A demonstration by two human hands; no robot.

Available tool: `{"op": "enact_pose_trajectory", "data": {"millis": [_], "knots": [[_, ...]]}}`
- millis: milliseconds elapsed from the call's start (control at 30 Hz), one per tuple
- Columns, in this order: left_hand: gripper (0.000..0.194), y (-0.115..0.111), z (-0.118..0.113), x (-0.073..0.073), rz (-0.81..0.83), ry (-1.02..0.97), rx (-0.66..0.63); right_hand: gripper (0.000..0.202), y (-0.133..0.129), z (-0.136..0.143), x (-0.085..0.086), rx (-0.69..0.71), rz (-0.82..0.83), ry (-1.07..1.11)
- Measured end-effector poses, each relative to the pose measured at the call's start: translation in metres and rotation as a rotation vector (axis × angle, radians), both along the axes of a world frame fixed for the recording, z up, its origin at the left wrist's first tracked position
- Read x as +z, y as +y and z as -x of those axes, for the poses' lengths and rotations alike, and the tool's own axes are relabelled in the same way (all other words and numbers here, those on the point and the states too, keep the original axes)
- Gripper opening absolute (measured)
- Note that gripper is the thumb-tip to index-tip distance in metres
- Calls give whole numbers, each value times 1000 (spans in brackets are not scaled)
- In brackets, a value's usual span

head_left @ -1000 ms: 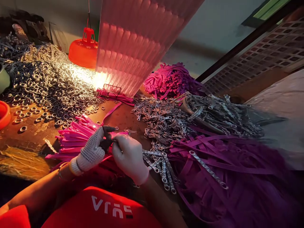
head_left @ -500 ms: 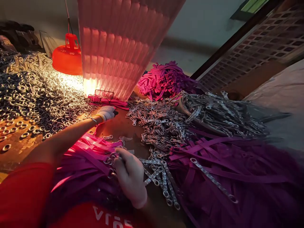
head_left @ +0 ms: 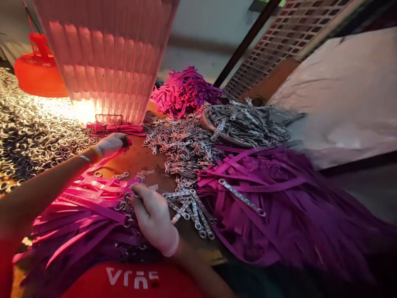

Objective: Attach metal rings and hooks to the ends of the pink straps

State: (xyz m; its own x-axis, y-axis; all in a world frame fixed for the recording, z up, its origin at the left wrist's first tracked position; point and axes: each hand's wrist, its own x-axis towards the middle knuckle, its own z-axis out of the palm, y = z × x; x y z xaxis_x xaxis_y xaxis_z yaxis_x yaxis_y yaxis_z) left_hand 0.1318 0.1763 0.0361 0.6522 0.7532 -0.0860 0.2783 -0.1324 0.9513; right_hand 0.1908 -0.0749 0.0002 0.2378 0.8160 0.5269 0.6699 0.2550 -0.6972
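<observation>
Pink straps (head_left: pixel 93 203) lie fanned in a bundle at the near left of the brown worktop (head_left: pixel 139 159), metal rings at their ends. Right hand (head_left: pixel 155 217), gloved, rests on that ringed end, fingers curled closed on the rings and strap tips. Left hand (head_left: pixel 111 142), also gloved, reaches out across the worktop just short of a small wire frame (head_left: pixel 108 120); whether it grips anything, cannot tell. Flat metal links (head_left: pixel 190 209) sit just beside the right hand, with a bigger heap of links (head_left: pixel 182 142) behind. Purple straps (head_left: pixel 273 198) sprawl wide to the right. Loose metal rings (head_left: pixel 34 132) carpet the left side, lit warm by a red hanging lamp (head_left: pixel 37 70). A ribbed translucent shade (head_left: pixel 105 62) stands at centre rear. Far pile of magenta straps (head_left: pixel 186 87) near a pale wall; lattice panel (head_left: pixel 279 41) and pale sheet (head_left: pixel 341 91) at the right.
</observation>
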Motion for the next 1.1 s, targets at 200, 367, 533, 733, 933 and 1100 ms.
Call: {"op": "enact_pose_trajectory", "data": {"millis": [200,367,533,733,933,1100], "knots": [[23,-81,72,31,107,-203,-157,22,5,-9,16,2,-22,121],[32,-143,95,35,-23,-168,-56,25,3,0,30,-7,9,-120],[35,-170,102,33,-100,-76,-94,25,-11,9,39,-164,14,-677],[13,-203,122,-6,-391,86,-197,22,-32,17,24,-135,-42,-866],[25,-215,138,-24,-436,-21,-138,27,-43,26,25,-3,54,-620],[17,-220,146,-15,-496,-55,-31,48,-36,27,43,119,348,-623]]}}
